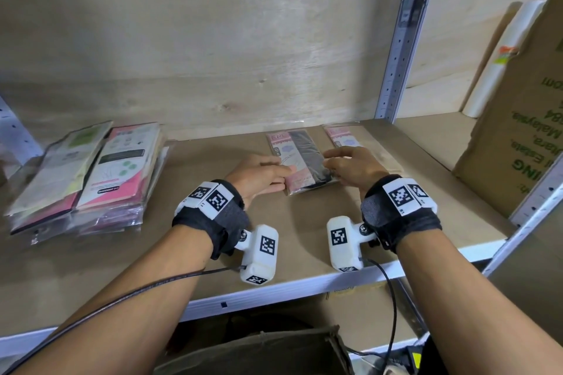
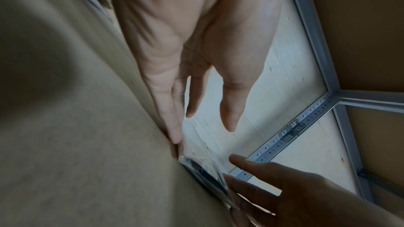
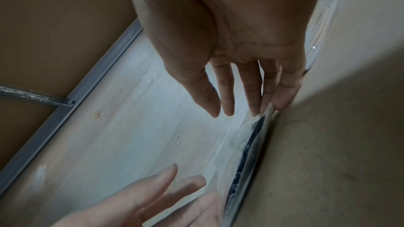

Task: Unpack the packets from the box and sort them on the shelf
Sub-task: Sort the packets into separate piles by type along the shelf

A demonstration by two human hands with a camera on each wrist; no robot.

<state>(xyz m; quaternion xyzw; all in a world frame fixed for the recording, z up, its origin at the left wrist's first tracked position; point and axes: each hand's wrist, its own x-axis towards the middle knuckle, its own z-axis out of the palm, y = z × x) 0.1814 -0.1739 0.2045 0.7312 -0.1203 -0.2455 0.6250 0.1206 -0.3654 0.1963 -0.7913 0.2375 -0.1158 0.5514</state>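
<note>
A pink and black packet [image 1: 301,161] in clear wrap lies flat on the brown shelf board [image 1: 274,237]. My left hand [image 1: 265,175] touches its left edge with straight fingers. My right hand [image 1: 350,166] touches its right edge the same way. In the left wrist view the left hand [image 2: 196,75] has its little finger down on the board beside the packet [image 2: 205,173]. In the right wrist view the right hand [image 3: 240,66] has its fingertips against the packet's edge [image 3: 251,144]. A second pink packet [image 1: 341,137] lies behind my right hand.
A stack of several packets [image 1: 88,176] sits at the shelf's left. A big cardboard box [image 1: 524,100] and a paper roll [image 1: 499,64] stand in the bay to the right, past the metal upright [image 1: 399,39]. A dark olive object [image 1: 259,350] shows under the shelf.
</note>
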